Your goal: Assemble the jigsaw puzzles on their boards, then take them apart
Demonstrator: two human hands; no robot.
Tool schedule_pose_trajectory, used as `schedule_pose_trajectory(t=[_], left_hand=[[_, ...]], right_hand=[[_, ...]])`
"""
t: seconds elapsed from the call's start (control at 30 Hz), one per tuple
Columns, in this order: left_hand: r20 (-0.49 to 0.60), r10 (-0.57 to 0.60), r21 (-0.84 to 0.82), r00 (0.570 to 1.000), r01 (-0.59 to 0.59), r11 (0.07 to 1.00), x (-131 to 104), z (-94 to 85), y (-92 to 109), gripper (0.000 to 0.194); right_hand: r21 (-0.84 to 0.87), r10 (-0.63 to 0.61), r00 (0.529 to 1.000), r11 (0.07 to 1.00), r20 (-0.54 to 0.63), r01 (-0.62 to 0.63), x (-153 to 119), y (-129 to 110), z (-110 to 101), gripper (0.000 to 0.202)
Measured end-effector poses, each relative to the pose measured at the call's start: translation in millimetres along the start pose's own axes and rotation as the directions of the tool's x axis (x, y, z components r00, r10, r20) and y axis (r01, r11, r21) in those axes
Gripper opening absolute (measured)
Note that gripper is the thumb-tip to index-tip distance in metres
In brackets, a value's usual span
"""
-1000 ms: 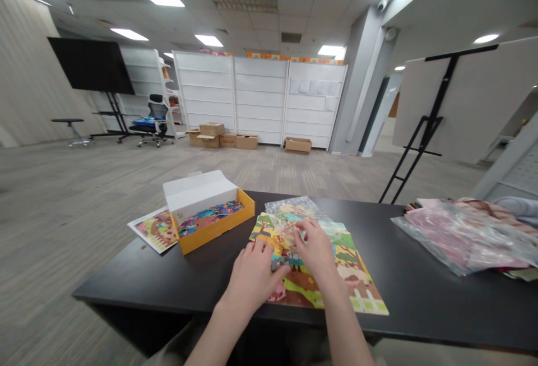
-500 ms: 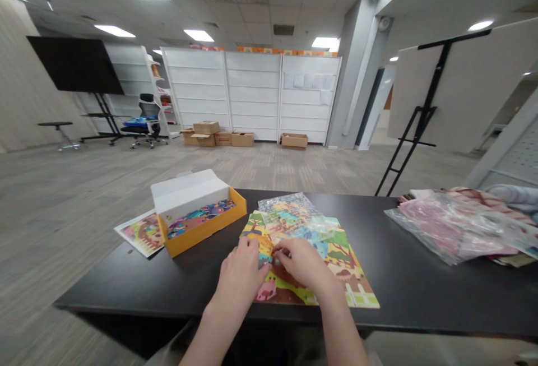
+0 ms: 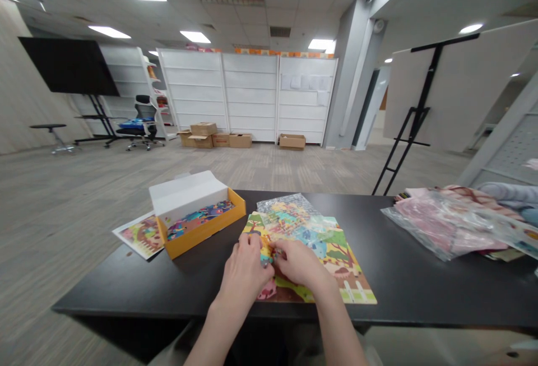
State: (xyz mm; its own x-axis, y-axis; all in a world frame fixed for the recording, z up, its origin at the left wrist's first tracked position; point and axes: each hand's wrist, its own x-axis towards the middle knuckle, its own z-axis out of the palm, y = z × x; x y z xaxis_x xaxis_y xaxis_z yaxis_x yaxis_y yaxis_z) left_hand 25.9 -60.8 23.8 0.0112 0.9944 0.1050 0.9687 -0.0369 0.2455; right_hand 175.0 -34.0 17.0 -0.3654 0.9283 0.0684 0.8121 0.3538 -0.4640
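Note:
A colourful picture board [image 3: 336, 270] with trees, animals and a white fence lies flat on the black table. Over its upper part rests a clear plastic bag [image 3: 290, 214] with small coloured pieces showing through. My left hand [image 3: 247, 262] bends over the board's left side, fingers curled down around something small. My right hand [image 3: 296, 262] is beside it, thumb and fingers pinched together near the left hand's fingertips. What the pinched fingers hold is too small to name.
On the left stands an open yellow box [image 3: 205, 234] with colourful pieces inside, partly over a printed sheet [image 3: 143, 235]. Plastic-wrapped pink cloth [image 3: 445, 223] lies at the right of the black table [image 3: 189, 293]. A board stand [image 3: 414, 125] rises behind.
Both hands have drawn slightly closer together over the board, and the right fingers have shifted a little. The whole view has turned slightly to the right.

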Motion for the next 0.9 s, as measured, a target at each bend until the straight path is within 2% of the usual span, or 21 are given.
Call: schedule_pose_trajectory(t=[0.23, 0.53, 0.73, 0.9], left_hand=[[0.03, -0.029, -0.031, 0.999, 0.03, 0.999, -2, -7.4, 1, 0.023], [-0.038, 0.033, -0.107, 0.999, -0.037, 0.994, 2, 5.7, -7, 0.025], [-0.051, 0.064, -0.179, 0.997, -0.073, 0.981, 3, 4.9, -13, 0.024], [-0.075, 0.078, -0.241, 0.994, -0.094, 0.966, 5, 6.2, -18, 0.026]], right_hand=[[-0.012, 0.012, 1.0, 1.0, 0.009, -0.012, -2, -1, -2, 0.033], [0.011, 0.041, 0.998, 0.999, 0.048, -0.042, -1, 1, -3, 0.044], [-0.054, 0.075, 0.996, 0.996, 0.041, -0.073, -2, -4, -6, 0.045], [-0.078, 0.01, 1.0, 0.997, 0.029, -0.008, 3, -14, -3, 0.051]])
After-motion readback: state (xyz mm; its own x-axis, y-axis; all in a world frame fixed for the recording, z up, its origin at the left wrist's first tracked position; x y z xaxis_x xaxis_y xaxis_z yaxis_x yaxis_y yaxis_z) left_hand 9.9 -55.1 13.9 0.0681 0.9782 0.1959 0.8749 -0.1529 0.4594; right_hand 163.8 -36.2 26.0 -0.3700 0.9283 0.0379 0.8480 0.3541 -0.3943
